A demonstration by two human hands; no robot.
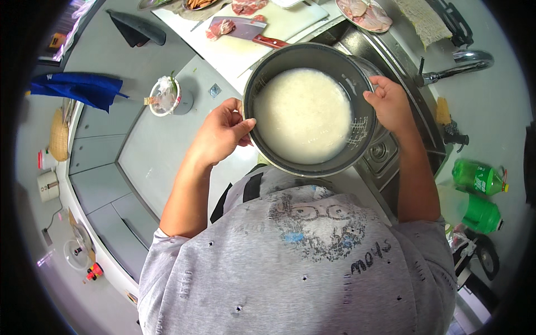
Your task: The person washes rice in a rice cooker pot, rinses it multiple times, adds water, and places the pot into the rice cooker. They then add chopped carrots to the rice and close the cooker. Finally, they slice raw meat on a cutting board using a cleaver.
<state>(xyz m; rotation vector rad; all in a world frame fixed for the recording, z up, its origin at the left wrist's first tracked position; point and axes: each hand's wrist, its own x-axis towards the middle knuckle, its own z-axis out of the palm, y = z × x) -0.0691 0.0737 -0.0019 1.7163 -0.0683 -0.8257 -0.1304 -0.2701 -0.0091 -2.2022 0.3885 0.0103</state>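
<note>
Both hands hold up a dark rice cooker inner pot (310,168) by its rim, in front of the body. My left hand (226,132) grips the left rim, thumb over the edge; my right hand (389,102) pinches the rim at the right. Inside the pot lies rice in cloudy water (305,115), with level marks on the inner wall. Beyond the pot, a cleaver (247,30) with a reddish wooden handle rests on a white cutting board (238,52), a piece of raw meat (220,29) against its blade.
A steel sink (379,167) with a curved faucet (456,67) is partly behind the pot, at right. A plate of raw meat (364,14) stands above it. Green plastic bottles (477,176) stand at far right. A white bucket (182,98) is on the floor at left, near grey cabinets (102,155).
</note>
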